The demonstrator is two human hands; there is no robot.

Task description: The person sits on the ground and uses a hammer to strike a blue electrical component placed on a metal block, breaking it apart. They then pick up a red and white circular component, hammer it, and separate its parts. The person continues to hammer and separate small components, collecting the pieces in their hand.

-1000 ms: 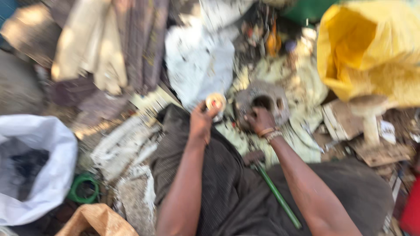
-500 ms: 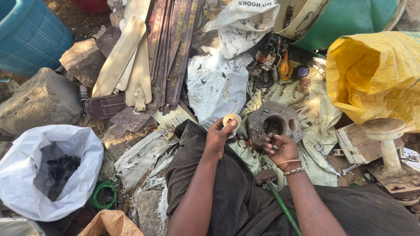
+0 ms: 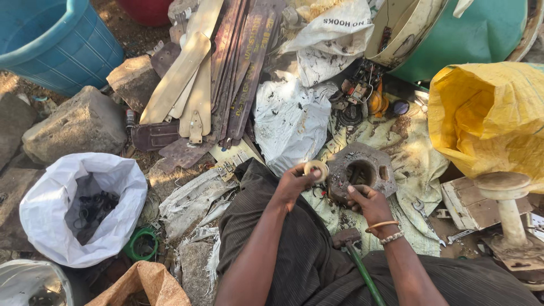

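Yellow sack (image 3: 487,119) at 3 o'clock. White sack (image 3: 79,204) at 8 o'clock. Grey metal casting (image 3: 362,170) centre, right hand (image 3: 371,201) gripping its lower edge. Left hand (image 3: 292,184) pinching small pale ring (image 3: 315,169), just beside casting at 9 o'clock.

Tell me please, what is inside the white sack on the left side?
The white sack stands open. Inside, a heap of small dark ring-like pieces shows near the bottom. What lies under that heap is covered, and the pieces are too small to identify.
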